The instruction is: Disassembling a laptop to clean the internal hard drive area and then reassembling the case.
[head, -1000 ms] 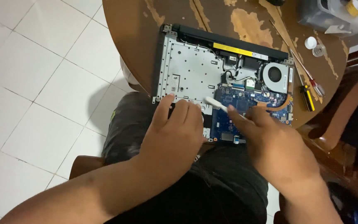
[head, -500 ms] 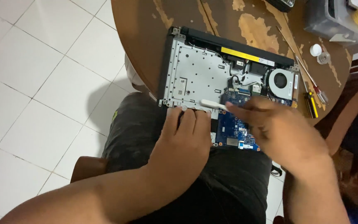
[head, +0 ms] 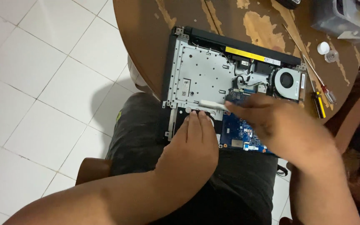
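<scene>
Shift since earlier: my right hand [head: 288, 129] slid left over the blue board [head: 240, 133], blurred.
Right grip: cannot tell.
Left hand [head: 194, 143]: fingers flat, unclenched, on the laptop [head: 201, 75] at the desk [head: 146, 46] near edge.

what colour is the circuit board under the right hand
Blue, seen in the head view: circuit board beside the right hand.

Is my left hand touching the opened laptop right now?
Touching. The head view shows the left hand lying flat on the near edge of the opened laptop, fingertips pressed on the dark panel with no gap visible.

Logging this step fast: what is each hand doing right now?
Left hand: open, flat on the laptop.
Right hand: blurred, holding a white tool.
</scene>
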